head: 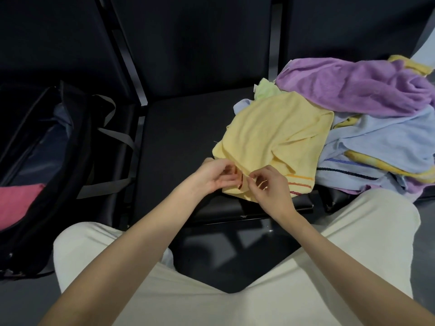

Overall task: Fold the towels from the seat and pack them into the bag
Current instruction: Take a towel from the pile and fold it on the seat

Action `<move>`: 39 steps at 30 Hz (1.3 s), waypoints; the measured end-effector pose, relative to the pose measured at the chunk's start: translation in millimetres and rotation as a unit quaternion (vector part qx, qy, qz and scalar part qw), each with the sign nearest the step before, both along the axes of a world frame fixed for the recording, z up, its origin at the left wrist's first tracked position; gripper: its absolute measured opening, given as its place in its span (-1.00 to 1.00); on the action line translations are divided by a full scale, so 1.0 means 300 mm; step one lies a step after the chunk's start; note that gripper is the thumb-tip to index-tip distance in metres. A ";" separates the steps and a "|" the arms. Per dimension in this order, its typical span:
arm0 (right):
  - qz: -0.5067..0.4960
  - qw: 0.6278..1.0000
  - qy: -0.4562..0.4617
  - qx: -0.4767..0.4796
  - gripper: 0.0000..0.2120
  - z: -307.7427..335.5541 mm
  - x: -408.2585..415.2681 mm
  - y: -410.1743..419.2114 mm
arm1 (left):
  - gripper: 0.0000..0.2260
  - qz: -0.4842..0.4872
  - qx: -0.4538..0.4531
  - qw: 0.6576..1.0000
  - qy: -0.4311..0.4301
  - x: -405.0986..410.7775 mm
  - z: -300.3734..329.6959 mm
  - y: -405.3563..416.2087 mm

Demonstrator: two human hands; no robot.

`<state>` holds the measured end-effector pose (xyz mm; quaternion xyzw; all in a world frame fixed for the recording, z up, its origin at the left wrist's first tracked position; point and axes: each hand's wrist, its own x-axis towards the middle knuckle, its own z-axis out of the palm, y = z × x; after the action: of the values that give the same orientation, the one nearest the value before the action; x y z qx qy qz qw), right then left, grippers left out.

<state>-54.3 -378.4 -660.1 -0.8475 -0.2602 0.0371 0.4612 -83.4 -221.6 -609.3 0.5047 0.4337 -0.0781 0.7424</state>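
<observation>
The yellow towel lay on the black seat, at the left side of a loose pile of towels in purple, light blue and yellow that covered the right part of the seat. It seemed to be pulled a little out of the pile toward the near edge, probably so that it could be spread and folded on the free part of the seat. Its near edge, the one with orange and red stripes, was turned toward the person, and both hands met there. The left hand held the edge with curled fingers, the thumb pressing the cloth against them. The right hand pinched the same edge just beside it, with narrow, bent fingers and a small fold of cloth between the fingertips. I judge that the hands were looking for the corners of this edge, because a neat fold needs them first. The black bag stood open at the far left, well apart from the pile, with a pink towel already lying inside, so it was ready to receive the next one.
</observation>
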 end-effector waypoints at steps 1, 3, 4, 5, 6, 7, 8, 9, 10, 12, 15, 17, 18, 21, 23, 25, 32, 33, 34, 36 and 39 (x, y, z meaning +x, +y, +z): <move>-0.006 1.000 0.001 -0.004 -0.91 -0.002 0.005 -0.004 | -0.89 -0.019 0.077 0.997 0.009 0.006 -0.011 0.012; -0.013 1.000 -0.002 -0.016 -0.90 -0.003 0.014 -0.018 | -0.93 -0.068 0.280 0.957 0.016 0.026 -0.038 0.057; -0.015 1.000 -0.004 -0.021 -0.89 -0.003 0.018 -0.027 | -0.94 -0.097 0.378 0.921 0.008 0.040 -0.052 0.087; -0.016 1.000 -0.005 -0.026 -0.89 -0.004 0.024 -0.035 | -0.94 -0.123 0.449 0.885 -0.004 0.057 -0.064 0.119; -0.015 0.999 -0.008 -0.030 -0.89 -0.006 0.030 -0.043 | -0.93 -0.144 0.491 0.859 -0.014 0.080 -0.075 0.155; -0.013 0.999 -0.012 -0.033 -0.90 -0.006 0.035 -0.051 | -0.90 -0.164 0.509 0.845 -0.021 0.105 -0.084 0.187; -0.011 0.999 -0.018 -0.037 -0.91 -0.006 0.041 -0.059 | -0.85 -0.191 0.516 0.834 -0.024 0.132 -0.090 0.217; -0.011 0.999 -0.026 -0.038 -0.91 -0.005 0.044 -0.067 | -0.80 -0.230 0.523 0.820 -0.024 0.161 -0.097 0.243; -0.015 0.999 -0.031 -0.037 -0.90 -0.003 0.049 -0.074 | -0.74 -0.277 0.531 0.801 -0.026 0.190 -0.104 0.265; -0.026 0.999 -0.027 -0.026 -0.89 0.009 0.055 -0.090 | -0.64 -0.363 0.546 0.754 -0.031 0.239 -0.112 0.285; -0.033 0.999 -0.031 -0.011 -0.88 0.034 0.066 -0.114 | -0.67 -0.418 0.565 0.708 -0.071 0.296 -0.120 0.263; -0.039 0.999 -0.037 -0.005 -0.86 0.055 0.075 -0.133 | -0.78 -0.414 0.583 0.691 -0.105 0.324 -0.110 0.225; -0.045 0.998 -0.041 -0.001 -0.86 0.065 0.081 -0.144 | -0.82 -0.411 0.593 0.684 -0.111 0.337 -0.106 0.209; -0.108 0.992 -0.060 0.008 -0.84 0.089 0.098 -0.178 | -0.84 -0.386 0.620 0.674 -0.115 0.363 -0.096 0.175; -0.181 0.982 -0.048 0.026 -0.83 0.099 0.113 -0.198 | -0.84 -0.324 0.624 0.697 -0.141 0.370 -0.080 0.158; -0.232 0.971 -0.028 0.053 -0.83 0.105 0.129 -0.213 | -0.89 -0.237 0.623 0.724 -0.176 0.370 -0.056 0.143; -0.272 0.958 -0.026 0.091 -0.81 0.140 0.148 -0.219 | -0.93 -0.102 0.608 0.751 -0.237 0.281 0.045 0.170; -0.264 0.960 -0.038 0.087 -0.82 0.152 0.147 -0.213 | -0.92 -0.084 0.606 0.754 -0.240 0.257 0.066 0.182; -0.256 0.961 -0.052 0.086 -0.82 0.165 0.147 -0.204 | -0.91 -0.060 0.602 0.758 -0.245 0.232 0.091 0.193; -0.245 0.962 -0.073 0.095 -0.82 0.196 0.145 -0.176 | -0.88 0.002 0.590 0.763 -0.264 0.172 0.150 0.204; -0.232 0.961 -0.096 0.113 -0.82 0.245 0.141 -0.113 | -0.86 0.090 0.566 0.766 -0.289 0.075 0.243 0.211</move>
<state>-12.1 -412.5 -586.6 -0.8265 -0.1018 -0.1825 0.5227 -60.9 -158.4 -536.4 0.7907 0.2076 0.3988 0.4155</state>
